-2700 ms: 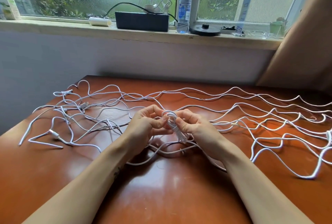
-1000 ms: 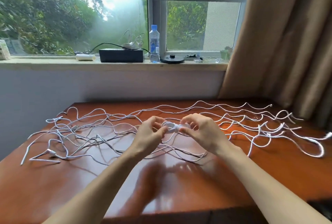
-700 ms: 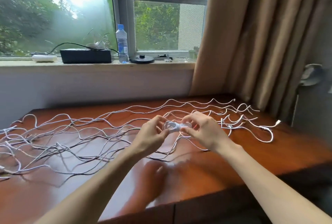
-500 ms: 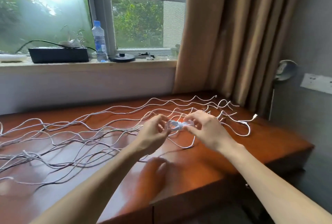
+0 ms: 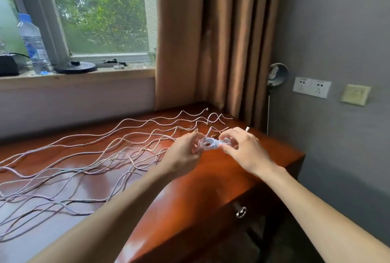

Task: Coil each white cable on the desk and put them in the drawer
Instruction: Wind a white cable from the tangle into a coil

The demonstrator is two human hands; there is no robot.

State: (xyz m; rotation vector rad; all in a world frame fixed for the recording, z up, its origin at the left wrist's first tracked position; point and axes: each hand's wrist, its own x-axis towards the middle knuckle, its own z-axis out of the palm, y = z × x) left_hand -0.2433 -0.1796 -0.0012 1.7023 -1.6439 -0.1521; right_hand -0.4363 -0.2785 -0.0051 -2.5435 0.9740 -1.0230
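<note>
The left hand (image 5: 185, 154) and the right hand (image 5: 242, 149) are meeting over the right end of the bench (image 5: 213, 184), both pinching one small white coil (image 5: 207, 143) between them. The left is nipping the looped end with curled fingers; the right is gripping the bound end between thumb and fingertips. The coil is hanging in the air just above the wood, touching nothing but the hands.

Behind and to the left of them, loose cables (image 5: 101, 157) are lying in long wavy lines across the bench, running off the left edge of view, a few ends reaching the far right corner by the curtain (image 5: 211, 41). Under the bench's front edge, below the right forearm, a drawer (image 5: 230, 223) is sitting closed, its ring pull (image 5: 241, 212) hanging down.

Farther back, a bottle (image 5: 33, 45) is standing on the sill (image 5: 84, 77), and sockets (image 5: 312, 86) are showing on the grey wall to the right.
</note>
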